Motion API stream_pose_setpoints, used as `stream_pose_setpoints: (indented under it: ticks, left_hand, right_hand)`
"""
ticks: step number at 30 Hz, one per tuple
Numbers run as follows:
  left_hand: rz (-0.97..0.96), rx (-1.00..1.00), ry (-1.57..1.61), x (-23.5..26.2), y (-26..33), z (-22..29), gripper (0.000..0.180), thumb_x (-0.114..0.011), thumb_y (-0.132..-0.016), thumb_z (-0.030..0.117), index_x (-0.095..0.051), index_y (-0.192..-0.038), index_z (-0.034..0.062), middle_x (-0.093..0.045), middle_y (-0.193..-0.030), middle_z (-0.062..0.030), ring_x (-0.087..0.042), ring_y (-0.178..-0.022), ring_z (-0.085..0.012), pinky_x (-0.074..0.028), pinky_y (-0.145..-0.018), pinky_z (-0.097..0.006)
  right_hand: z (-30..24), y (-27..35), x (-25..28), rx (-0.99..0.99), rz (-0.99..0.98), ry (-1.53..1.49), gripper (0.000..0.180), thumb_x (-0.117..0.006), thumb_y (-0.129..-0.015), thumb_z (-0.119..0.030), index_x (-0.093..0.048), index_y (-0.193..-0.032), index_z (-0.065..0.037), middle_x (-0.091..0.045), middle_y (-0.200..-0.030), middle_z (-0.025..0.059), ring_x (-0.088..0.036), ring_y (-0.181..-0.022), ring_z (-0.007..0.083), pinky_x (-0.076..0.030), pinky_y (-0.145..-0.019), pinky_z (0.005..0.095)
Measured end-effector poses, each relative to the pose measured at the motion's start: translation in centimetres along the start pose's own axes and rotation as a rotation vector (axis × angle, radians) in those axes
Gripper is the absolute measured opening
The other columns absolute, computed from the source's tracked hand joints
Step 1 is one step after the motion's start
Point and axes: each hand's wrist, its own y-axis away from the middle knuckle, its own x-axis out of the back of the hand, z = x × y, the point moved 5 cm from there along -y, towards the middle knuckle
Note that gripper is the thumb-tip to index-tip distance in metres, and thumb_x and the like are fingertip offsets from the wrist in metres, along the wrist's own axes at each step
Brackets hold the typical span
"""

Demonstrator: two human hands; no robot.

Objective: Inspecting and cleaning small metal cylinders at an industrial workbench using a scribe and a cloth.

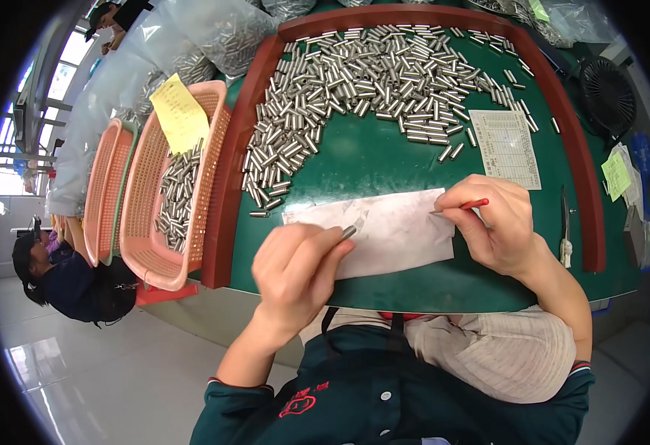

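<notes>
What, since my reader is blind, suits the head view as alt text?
A person's left hand holds a metal pin, the right hand a red tool, over a white sheet on a green table. Loose pins lie beyond, baskets left.

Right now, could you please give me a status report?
Left hand pinching metal cylinder; right hand holding red pen-like tool. Pale sheet below. Loose cylinders piled beyond, no obstruction between hands.

The left arm and the right arm are bare and lean in toward each other. The left hand pinches with its thumb and bent fingers. The right hand pinches too, its fingers pointing left.
</notes>
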Motion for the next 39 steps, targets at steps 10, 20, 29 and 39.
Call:
stream_pose_setpoints:
  ticks: [10,20,29,39]
  left_hand:
    - [-0.039,0.540,0.708,3.0,5.4,-0.6,0.017,-0.069,-0.071,-0.007,-0.059,-0.083,-0.0015,-0.062,-0.075,-0.0106,-0.060,-0.066,-0.0169,-0.047,-0.059,-0.026]
    - [-0.030,1.238,2.276,-6.1,21.2,-2.3,0.014,-0.059,-0.086,0.012,-0.057,-0.098,0.0048,-0.057,-0.080,-0.0048,-0.052,-0.073,-0.0130,-0.039,-0.068,-0.027]
    - [0.008,1.286,2.284,-7.6,22.3,-2.4,0.012,-0.055,-0.084,0.013,-0.056,-0.092,0.0035,-0.045,-0.070,-0.0044,-0.041,-0.061,-0.0125,-0.033,-0.059,-0.026]
    - [0.003,1.372,2.429,-8.7,22.9,-2.2,0.009,-0.050,-0.079,0.009,-0.052,-0.084,0.0018,-0.038,-0.066,-0.0034,-0.036,-0.061,-0.0123,-0.031,-0.060,-0.026]
  right_hand:
    - [0.1,0.3,-0.3,-0.025,-0.029,0.016,0.013,-0.066,-0.072,0.006,-0.054,-0.077,0.003,-0.060,-0.070,0.0098,-0.055,-0.052,0.0204,-0.041,-0.044,0.0282]
    - [0.5,1.1,-0.8,-0.091,-0.097,-0.090,0.013,-0.049,-0.088,0.007,-0.047,-0.101,0.009,-0.061,-0.086,0.0191,-0.061,-0.073,0.0225,-0.050,-0.065,0.0288]
    - [0.7,1.5,-0.9,-0.172,-0.078,-0.099,0.013,-0.046,-0.092,0.001,-0.047,-0.102,0.009,-0.061,-0.086,0.0201,-0.062,-0.075,0.0237,-0.051,-0.070,0.0308]
    - [0.8,1.6,-0.8,-0.171,-0.080,-0.080,0.014,-0.046,-0.092,0.000,-0.047,-0.104,0.007,-0.062,-0.085,0.0205,-0.063,-0.075,0.0245,-0.051,-0.070,0.0321]
